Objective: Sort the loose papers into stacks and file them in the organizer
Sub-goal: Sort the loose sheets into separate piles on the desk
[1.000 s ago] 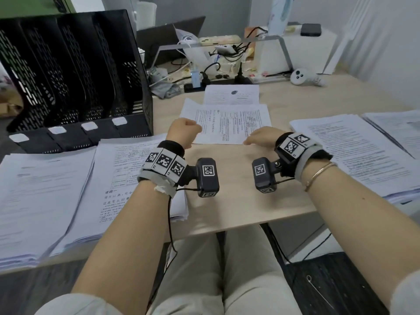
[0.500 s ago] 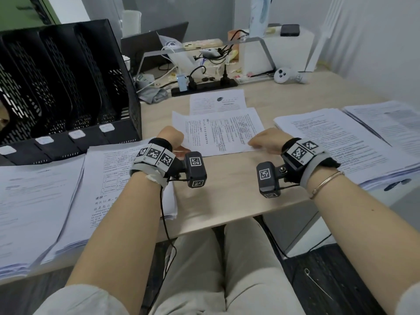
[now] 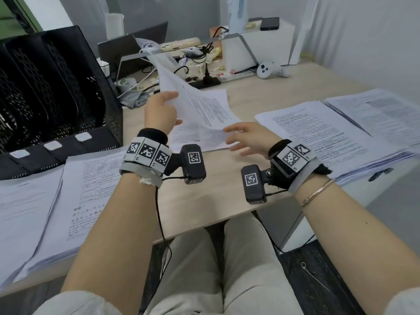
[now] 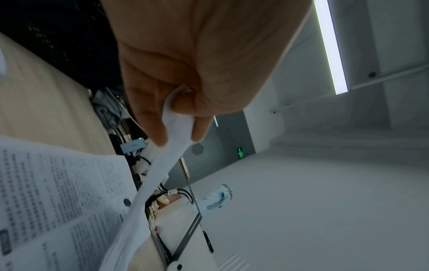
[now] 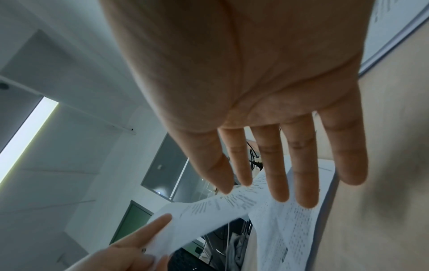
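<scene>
The left hand [image 3: 160, 112] pinches a printed sheet [image 3: 195, 103] (long axis tilting up, away); the right hand [image 3: 248, 138], fingers spread, hovers beside its lower corner.

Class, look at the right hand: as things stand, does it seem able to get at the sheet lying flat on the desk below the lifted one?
Probably yes. The right hand is open and empty, right beside the flat sheet; the left hand holds the lifted sheet above it.
</scene>
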`<state>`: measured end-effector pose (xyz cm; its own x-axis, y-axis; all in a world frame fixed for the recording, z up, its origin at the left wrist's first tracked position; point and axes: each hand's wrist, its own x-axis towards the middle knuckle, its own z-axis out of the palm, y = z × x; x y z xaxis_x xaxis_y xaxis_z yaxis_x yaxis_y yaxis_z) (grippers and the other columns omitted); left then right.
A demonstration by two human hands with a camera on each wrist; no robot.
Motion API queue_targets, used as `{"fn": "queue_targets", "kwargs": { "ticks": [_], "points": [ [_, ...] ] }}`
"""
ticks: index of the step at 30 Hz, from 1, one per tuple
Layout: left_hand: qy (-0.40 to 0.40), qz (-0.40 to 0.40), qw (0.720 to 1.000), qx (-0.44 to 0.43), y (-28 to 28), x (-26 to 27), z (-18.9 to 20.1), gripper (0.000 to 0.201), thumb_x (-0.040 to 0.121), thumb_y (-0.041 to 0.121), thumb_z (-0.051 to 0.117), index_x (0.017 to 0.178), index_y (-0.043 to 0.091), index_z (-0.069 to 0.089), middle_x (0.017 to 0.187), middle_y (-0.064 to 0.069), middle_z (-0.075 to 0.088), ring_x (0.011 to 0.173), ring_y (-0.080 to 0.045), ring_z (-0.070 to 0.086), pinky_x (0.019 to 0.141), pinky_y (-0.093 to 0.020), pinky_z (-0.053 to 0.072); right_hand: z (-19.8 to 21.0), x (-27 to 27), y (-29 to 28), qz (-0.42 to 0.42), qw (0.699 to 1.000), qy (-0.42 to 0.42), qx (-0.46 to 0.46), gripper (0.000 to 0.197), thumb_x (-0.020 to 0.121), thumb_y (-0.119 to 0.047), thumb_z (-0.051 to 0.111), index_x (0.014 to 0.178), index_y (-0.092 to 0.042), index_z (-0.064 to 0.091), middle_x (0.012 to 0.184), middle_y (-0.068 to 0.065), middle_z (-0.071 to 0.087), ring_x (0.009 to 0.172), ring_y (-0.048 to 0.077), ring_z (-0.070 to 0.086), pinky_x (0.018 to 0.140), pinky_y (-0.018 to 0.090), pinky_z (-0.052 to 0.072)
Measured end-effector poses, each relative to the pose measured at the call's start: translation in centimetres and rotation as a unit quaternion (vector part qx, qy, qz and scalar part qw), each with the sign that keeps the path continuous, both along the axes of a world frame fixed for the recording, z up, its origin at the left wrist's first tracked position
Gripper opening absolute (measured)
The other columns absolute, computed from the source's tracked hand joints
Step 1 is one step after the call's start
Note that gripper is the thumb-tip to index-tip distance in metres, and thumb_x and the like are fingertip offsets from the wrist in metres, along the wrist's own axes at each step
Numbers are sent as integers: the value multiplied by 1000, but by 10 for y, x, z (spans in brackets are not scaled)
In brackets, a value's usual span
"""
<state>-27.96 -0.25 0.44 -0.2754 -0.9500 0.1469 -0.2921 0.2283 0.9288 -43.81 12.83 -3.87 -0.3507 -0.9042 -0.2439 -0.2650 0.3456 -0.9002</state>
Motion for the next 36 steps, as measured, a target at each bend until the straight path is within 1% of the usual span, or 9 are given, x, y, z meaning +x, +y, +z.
{"fn": "queue_targets", "kwargs": {
  "ticks": [5, 8, 12, 18, 23, 27, 29, 32, 36],
  "points": [
    [71, 8, 996, -46, 8, -22, -9, 56, 85, -14, 30, 128, 14, 55, 137, -5, 44, 108, -15, 50, 71, -20, 55, -1, -4, 9, -27, 999, -23, -35, 54, 90, -16, 57, 139, -28, 40, 116, 4, 65, 99, 17, 66, 83, 32, 52],
    [77, -3, 995, -62, 10, -31, -10, 55, 87, -12, 29, 129, 13, 55, 135, -4, 44, 109, -15, 50, 71, -17, 54, -7, -7, 10, -38, 998, -33, -37, 63, 89, -18, 59, 144, -31, 32, 116, 3, 65, 97, 14, 66, 77, 29, 53],
    [90, -18, 993, -75, 13, -36, -11, 56, 86, -13, 28, 128, 12, 55, 128, -2, 47, 108, -15, 52, 73, -19, 55, -11, -5, 6, -48, 997, -41, -45, 69, 90, -19, 59, 147, -32, 22, 119, 2, 63, 97, 14, 66, 85, 34, 53],
    [88, -36, 992, -80, 12, -29, -5, 55, 86, -12, 28, 127, 13, 56, 126, 1, 46, 110, -15, 52, 74, -20, 55, -7, 2, -3, -64, 993, -55, -84, 73, 91, -19, 57, 149, -31, 15, 120, 6, 62, 100, 18, 65, 88, 38, 54],
    [77, -43, 993, -79, 14, -13, -6, 54, 87, -11, 29, 131, 11, 50, 133, 0, 41, 116, -12, 45, 79, -27, 57, -2, 17, -13, -70, 985, -92, -129, 62, 98, -33, 46, 150, -32, 13, 115, 12, 62, 103, 23, 64, 88, 39, 54],
    [52, -33, 995, -75, 15, 10, -14, 53, 88, -11, 29, 131, 10, 51, 134, -1, 41, 114, -15, 51, 76, -23, 57, 1, 33, -30, -81, 976, -143, -139, 55, 99, -37, 40, 149, -29, 19, 119, 10, 56, 102, 28, 64, 90, 41, 53],
    [50, -36, 996, -68, 12, 23, -14, 55, 86, -11, 29, 132, 11, 50, 138, -5, 41, 100, -20, 63, 75, -24, 57, 1, 43, -36, -80, 976, -148, -139, 46, 99, -36, 41, 143, -23, 34, 120, 6, 53, 102, 26, 64, 90, 41, 53],
    [23, -35, 997, -58, 10, 42, -12, 59, 86, -11, 31, 136, 15, 46, 144, -5, 37, 63, -6, 65, 82, -28, 56, -1, 53, -46, -112, 971, -140, -156, 26, 99, -27, 45, 119, -11, 54, 115, 3, 56, 102, 22, 62, 89, 37, 54],
    [-1, -50, 997, -64, 21, 63, -9, 61, 85, -11, 31, 138, 16, 42, 145, -6, 37, 55, -3, 62, 78, -25, 56, -3, 60, -63, -168, 956, -161, -178, 29, 94, -2, 49, 122, 4, 55, 119, 13, 53, 91, 22, 61, 82, 34, 57]
  ]
}}
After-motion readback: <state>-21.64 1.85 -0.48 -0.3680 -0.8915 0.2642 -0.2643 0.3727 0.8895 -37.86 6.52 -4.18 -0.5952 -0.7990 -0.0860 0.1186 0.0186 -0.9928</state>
